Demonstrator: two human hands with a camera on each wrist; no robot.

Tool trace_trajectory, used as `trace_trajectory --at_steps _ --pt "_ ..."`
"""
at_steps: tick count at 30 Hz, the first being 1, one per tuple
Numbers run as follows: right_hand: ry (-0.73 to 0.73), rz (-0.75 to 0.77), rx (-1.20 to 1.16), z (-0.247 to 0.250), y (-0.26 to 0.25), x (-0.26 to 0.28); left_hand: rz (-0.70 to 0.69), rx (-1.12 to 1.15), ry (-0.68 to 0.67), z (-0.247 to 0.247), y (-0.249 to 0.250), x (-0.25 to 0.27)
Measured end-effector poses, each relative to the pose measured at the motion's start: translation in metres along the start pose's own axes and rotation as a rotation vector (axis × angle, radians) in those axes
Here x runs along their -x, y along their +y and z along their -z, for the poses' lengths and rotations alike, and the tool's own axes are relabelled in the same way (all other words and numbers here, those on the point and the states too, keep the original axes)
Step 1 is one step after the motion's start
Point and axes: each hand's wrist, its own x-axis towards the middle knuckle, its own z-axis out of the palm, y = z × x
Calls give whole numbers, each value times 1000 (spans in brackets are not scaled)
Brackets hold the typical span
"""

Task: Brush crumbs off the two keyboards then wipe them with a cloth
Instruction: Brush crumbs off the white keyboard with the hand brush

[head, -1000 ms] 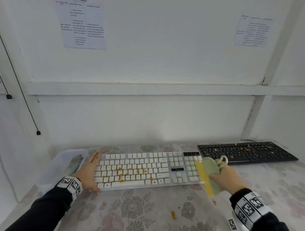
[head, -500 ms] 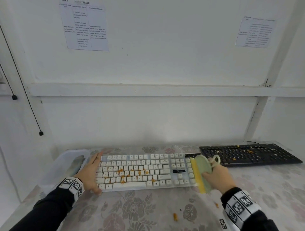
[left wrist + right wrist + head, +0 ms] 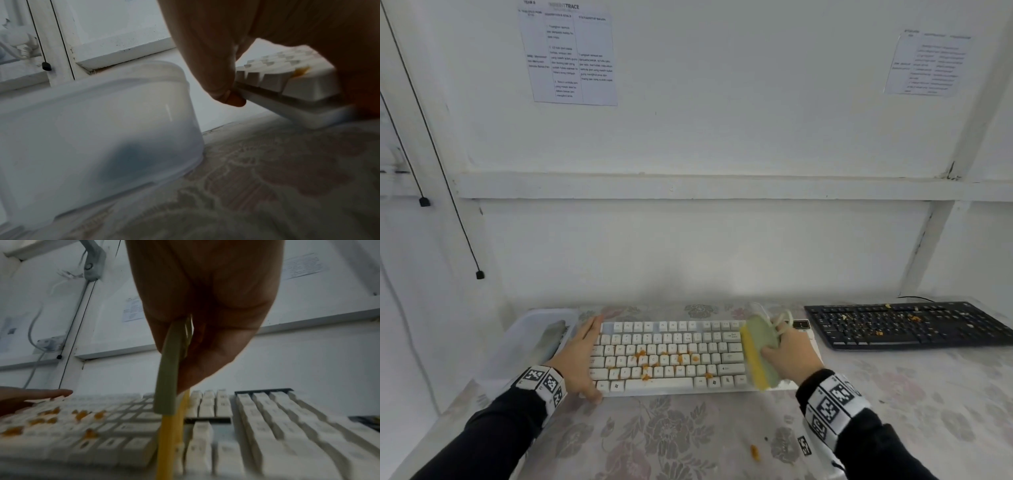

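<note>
1. The right hand [image 3: 787, 356], in the lower right of the head view, had its fingers curled round a green brush [image 3: 760, 349] whose yellow bristles stood on the white keyboard [image 3: 671, 356], between the letter block and the number pad.
2. The left hand [image 3: 578, 359], lower left, lay with straight fingers against that keyboard's left end, thumb at its near corner, holding nothing.
3. Orange crumbs [image 3: 643, 368] sat on the middle keys, so brushing looked barely begun.
4. The black keyboard [image 3: 907, 323], at the right edge, carried crumbs too.
5. A translucent tub [image 3: 517, 346] stood beside the left hand; something dark showed inside. Wiping remained undone.
</note>
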Motion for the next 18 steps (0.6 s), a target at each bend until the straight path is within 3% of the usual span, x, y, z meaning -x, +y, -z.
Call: trace_trajectory --at_steps 6,8,13,18 --pt "-143 -97 17 2 26 25 0 3 6 0 -1 0" --pt "-101 -86 25 12 23 23 -1 2 7 0 0 1" --pt "169 -52 -5 30 11 -4 -3 3 11 0 0 2" --pt "41 -102 71 15 26 0 -2 -8 6 0 0 0"
